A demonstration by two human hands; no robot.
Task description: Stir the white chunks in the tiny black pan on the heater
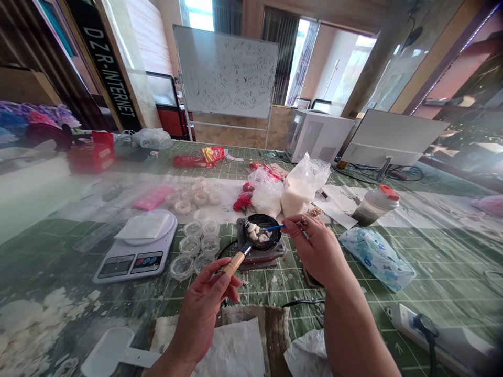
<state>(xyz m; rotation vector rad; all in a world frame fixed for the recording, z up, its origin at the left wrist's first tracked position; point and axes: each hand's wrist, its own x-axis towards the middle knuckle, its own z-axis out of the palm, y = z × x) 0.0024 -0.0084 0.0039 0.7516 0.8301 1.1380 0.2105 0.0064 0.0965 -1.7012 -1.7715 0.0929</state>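
A small black frying pan [269, 219] rests on a dark hot plate [257, 265] in the middle of the table. My left hand [208, 293] is closed round its wooden handle [234, 264], which points toward me. White lumps [253, 231] lie in the pan. My right hand [314, 246], reaching in from the right, pinches a thin blue stick [271, 228]. The stick's far end is inside the pan beside the lumps. Several clear round cups [189, 245] stand just left of the hot plate.
A kitchen scale [137, 251] with white paper on its pan is on the left. Behind the pan stand bags of white material [301, 193]. On the right are a shaker bottle [377, 204], a wipes pack [377, 256] and a power strip [428, 330]. White flakes [43, 324] lie front left.
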